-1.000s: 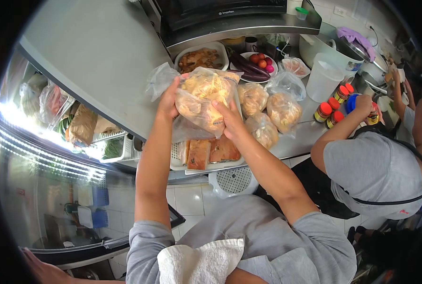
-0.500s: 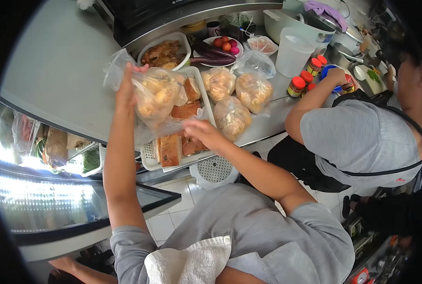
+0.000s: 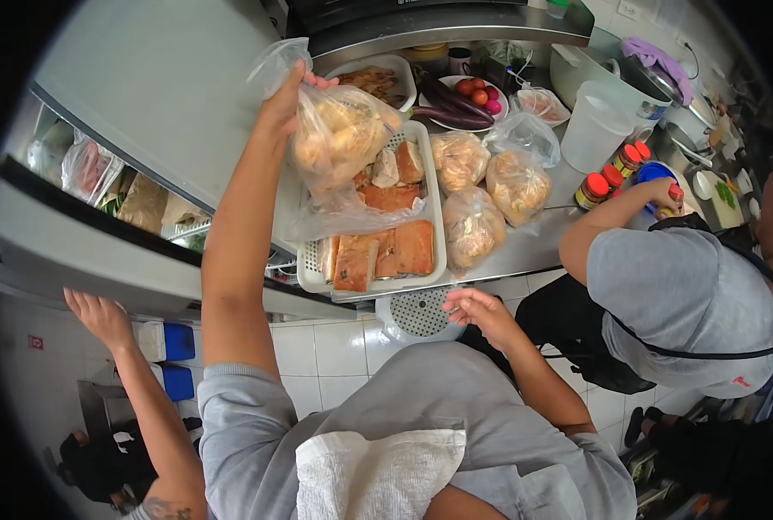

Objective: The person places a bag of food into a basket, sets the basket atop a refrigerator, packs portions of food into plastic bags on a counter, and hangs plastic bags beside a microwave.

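My left hand (image 3: 287,97) is closed round the gathered neck of a clear plastic bag (image 3: 339,139) full of yellowish food, held up over the left part of a white tray (image 3: 437,208). In that tray lie several browned slabs (image 3: 414,248), with a loose plastic sheet (image 3: 343,217) across them. My right hand (image 3: 482,314) is off the counter's front edge, its fingers partly extended and nothing in them. Beside the tray's right side sit three filled bags (image 3: 473,227).
Behind are a dish of browned food (image 3: 373,82), a plate with eggplants (image 3: 456,108), and a clear container (image 3: 594,130). Red-lidded jars (image 3: 592,191) stand near a co-worker (image 3: 672,286). At left, another person's hand (image 3: 100,316) is at the fridge door (image 3: 126,260).
My right hand has left the plastic and drawn back toward my body. My left hand still holds the bag, now higher. The fridge door at left has swung toward closed.
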Action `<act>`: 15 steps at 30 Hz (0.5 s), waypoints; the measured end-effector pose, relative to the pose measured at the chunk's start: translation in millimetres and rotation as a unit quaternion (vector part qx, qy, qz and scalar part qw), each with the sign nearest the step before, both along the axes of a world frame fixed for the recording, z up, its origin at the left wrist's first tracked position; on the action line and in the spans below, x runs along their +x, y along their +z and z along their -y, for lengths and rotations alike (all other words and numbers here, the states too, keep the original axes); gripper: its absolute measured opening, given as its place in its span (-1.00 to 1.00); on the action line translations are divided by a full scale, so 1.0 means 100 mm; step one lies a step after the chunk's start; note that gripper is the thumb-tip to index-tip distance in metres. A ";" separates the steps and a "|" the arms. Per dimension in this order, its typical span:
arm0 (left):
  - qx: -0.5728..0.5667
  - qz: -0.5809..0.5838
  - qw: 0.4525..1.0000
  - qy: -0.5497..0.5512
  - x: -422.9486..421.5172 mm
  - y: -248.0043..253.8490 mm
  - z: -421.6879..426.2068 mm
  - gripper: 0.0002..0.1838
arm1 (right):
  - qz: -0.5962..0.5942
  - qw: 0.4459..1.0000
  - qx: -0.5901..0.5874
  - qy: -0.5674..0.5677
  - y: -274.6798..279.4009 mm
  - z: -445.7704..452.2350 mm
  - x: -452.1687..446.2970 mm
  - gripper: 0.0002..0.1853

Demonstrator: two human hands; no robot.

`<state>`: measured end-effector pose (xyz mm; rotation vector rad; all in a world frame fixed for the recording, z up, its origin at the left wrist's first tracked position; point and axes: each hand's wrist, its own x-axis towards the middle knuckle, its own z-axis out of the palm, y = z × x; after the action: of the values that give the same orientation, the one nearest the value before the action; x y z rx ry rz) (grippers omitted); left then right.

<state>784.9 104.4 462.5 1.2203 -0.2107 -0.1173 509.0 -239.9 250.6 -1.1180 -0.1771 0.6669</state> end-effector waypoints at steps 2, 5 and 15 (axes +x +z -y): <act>-0.002 -0.008 1.000 0.001 0.03 0.04 0.04 -0.63 | -0.008 1.000 0.001 -0.006 0.00 -0.01 -0.04 -0.71; 0.005 -0.016 1.000 0.016 0.04 0.10 0.14 -0.62 | -0.013 1.000 0.000 -0.016 0.01 -0.01 -0.07 -0.72; 0.096 -0.033 0.986 0.134 0.12 -0.04 0.44 -0.65 | -0.013 0.999 -0.010 -0.038 0.00 0.06 -0.12 -0.74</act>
<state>796.8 60.6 458.8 1.4227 0.0237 0.0577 497.4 -246.3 250.6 -1.1293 -0.1055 0.6171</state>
